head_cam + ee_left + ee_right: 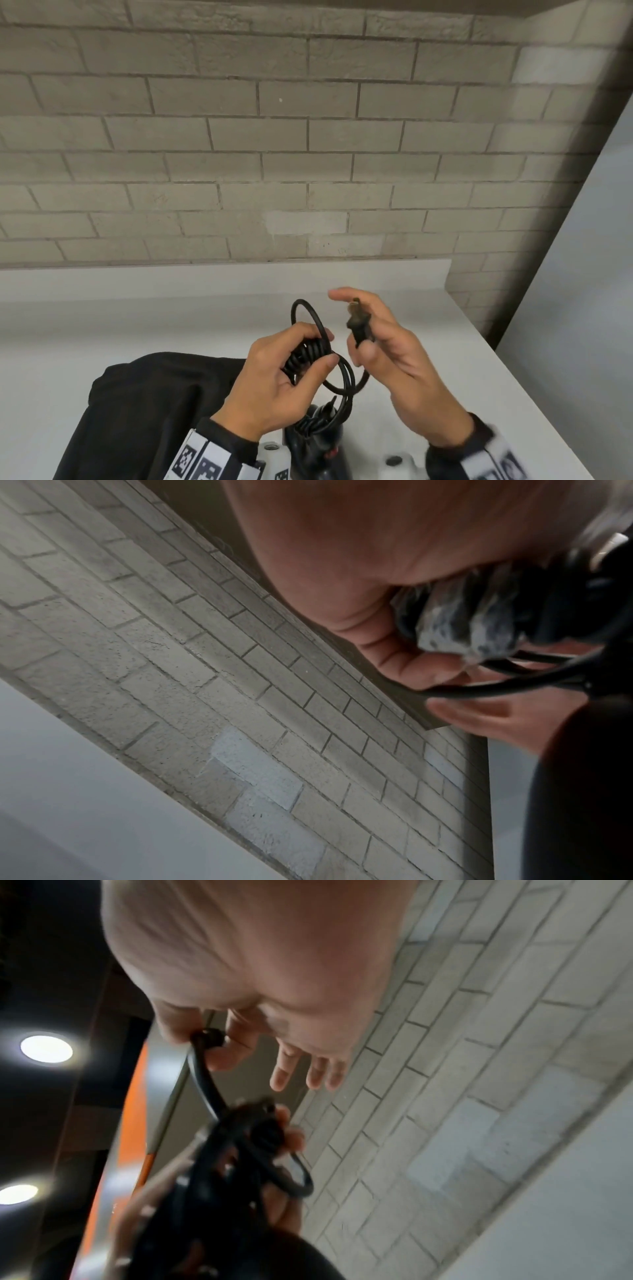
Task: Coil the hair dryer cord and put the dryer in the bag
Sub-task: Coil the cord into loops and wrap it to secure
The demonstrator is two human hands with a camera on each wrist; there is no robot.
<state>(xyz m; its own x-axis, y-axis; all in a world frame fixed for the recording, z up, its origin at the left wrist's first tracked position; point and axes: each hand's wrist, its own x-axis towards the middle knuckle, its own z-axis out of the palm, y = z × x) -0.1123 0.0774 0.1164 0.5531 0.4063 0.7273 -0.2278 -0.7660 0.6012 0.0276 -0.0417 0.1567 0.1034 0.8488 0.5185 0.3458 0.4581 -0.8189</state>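
My left hand (291, 370) grips a bundle of black cord coils (308, 353) above the white counter, with loops sticking out above and below the fist. My right hand (380, 346) pinches the black plug (358, 325) between thumb and fingers, just right of the coils. The black hair dryer (315, 442) hangs or stands below my hands at the bottom edge, partly hidden. A black bag (147, 407) lies on the counter at lower left. In the right wrist view the plug (207, 1039) sits between thumb and forefinger and the cord (267, 1150) runs down to the coils.
A grey brick wall (274, 154) rises behind the white counter (171, 308). The counter's right edge (534, 377) runs diagonally, with a pale floor or wall beyond it. White wrist-camera mounts show at the bottom edge.
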